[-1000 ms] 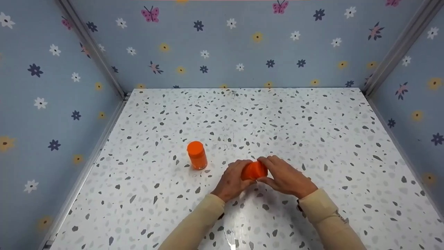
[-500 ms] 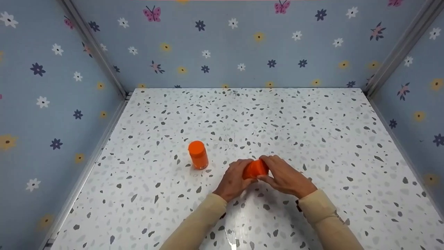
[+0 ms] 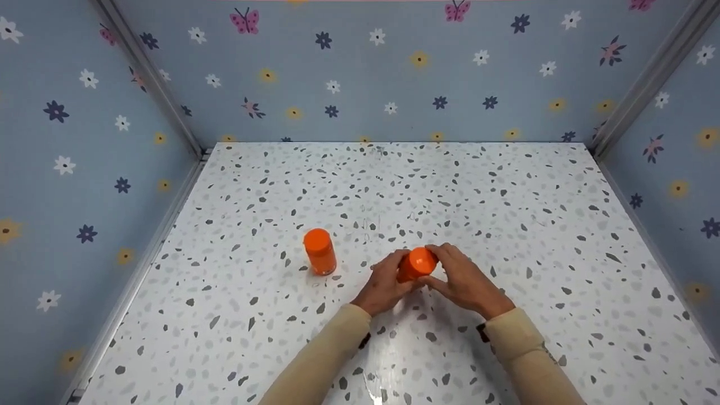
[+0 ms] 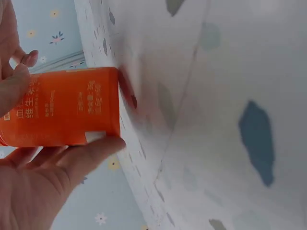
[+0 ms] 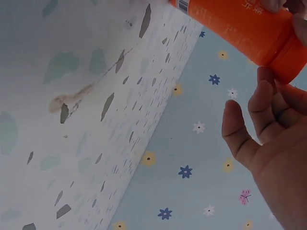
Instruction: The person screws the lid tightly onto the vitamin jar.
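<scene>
Near the front middle of the table, an orange pill bottle (image 4: 67, 108) with white printing stands nearly upright between both hands. My left hand (image 3: 384, 286) grips its body, fingers on one side and thumb on the other. In the left wrist view the bottle's base is close over the table. My right hand (image 3: 467, 283) has thumb and fingertips around the smooth orange cap (image 3: 422, 261). In the right wrist view the lower fingers of that hand hang loose beneath the cap. A second orange bottle (image 3: 322, 256), capped and upright, stands to the left of my hands.
The white speckled table (image 3: 270, 337) is bounded by a blue flowered back wall (image 3: 360, 67) and side walls of the same pattern. Metal strips run along the corners. A brownish stain (image 5: 67, 100) marks the tabletop in the right wrist view.
The bottle in my hands has tipped from leaning sideways to nearly upright, so its cap top now faces the head camera. Both hands have turned with it. The second bottle stays in place.
</scene>
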Motion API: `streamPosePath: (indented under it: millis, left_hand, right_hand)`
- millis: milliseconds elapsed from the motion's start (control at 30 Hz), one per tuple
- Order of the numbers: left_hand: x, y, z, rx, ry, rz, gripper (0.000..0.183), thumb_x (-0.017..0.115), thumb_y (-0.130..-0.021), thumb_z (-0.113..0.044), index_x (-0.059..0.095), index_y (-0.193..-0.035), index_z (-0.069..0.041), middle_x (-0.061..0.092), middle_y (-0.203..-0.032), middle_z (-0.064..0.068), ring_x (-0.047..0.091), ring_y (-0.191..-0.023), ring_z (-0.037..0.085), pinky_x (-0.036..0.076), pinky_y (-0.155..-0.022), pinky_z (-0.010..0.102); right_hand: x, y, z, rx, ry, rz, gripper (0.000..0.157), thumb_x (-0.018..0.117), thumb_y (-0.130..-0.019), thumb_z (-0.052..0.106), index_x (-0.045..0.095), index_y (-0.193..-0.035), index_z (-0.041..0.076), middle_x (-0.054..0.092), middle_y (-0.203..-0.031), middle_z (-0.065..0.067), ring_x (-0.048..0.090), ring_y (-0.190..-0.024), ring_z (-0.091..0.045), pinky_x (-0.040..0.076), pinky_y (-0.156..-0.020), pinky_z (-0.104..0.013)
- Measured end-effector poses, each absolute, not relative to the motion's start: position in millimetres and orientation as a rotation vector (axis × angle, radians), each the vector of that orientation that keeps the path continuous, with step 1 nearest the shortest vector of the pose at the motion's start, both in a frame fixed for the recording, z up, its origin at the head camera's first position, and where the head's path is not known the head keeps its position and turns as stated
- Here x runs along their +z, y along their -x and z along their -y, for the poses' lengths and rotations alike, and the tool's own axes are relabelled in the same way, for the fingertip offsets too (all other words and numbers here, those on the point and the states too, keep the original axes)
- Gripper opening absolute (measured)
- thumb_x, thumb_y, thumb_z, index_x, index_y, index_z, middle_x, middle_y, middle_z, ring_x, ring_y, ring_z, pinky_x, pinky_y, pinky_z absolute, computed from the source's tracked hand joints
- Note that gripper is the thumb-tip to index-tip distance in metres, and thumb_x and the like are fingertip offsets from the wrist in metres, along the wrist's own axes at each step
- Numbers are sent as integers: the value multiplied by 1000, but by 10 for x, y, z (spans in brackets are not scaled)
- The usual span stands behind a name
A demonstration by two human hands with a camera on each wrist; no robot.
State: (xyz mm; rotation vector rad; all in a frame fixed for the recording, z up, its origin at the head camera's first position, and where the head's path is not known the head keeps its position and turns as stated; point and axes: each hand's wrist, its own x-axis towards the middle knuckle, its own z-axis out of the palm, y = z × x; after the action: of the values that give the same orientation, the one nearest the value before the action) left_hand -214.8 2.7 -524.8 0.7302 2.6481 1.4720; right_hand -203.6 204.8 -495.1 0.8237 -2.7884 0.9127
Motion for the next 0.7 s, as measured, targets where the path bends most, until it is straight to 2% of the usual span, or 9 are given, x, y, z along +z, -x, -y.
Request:
streamPosePath:
  millis: [233, 400, 567, 700]
  left_hand:
    - [-5265, 2280, -102, 1625, -610, -2486, 58, 76, -89, -8, 49, -141, -4, 54, -134, 12, 52, -129, 25, 42, -108, 39]
    - [-5288, 2333, -144, 1688, -524, -2439, 60, 74, -88, -2, 48, -142, -2, 52, -141, 14, 50, -132, 28, 41, -108, 39]
    - [-5265, 2371, -180, 1666, -496, -2457, 62, 73, -89, -5, 47, -145, -4, 52, -144, 12, 50, -132, 28, 40, -109, 39]
    - [-5214, 2353, -162, 1510, -516, -2542, 79, 76, -90, -21, 33, -153, -2, 44, -151, 15, 44, -137, 28, 35, -113, 42]
  right_hand:
    - [-4889, 2144, -2000, 890, -702, 2842, 61, 77, -89, 27, 51, -138, 0, 55, -113, -12, 58, -105, -33, 51, -92, -45]
    - [-4890, 2182, -1968, 865, -638, 2881, 64, 74, -91, 29, 48, -142, 0, 54, -115, -13, 56, -101, -29, 50, -91, -43]
    - [-4865, 2209, -1970, 804, -609, 2902, 67, 73, -92, 32, 46, -144, 1, 54, -116, -13, 52, -97, -27, 49, -89, -42]
    - [-4837, 2186, -2004, 747, -577, 2942, 78, 71, -92, 38, 36, -151, -1, 54, -125, -18, 54, -102, -33, 49, -92, -47]
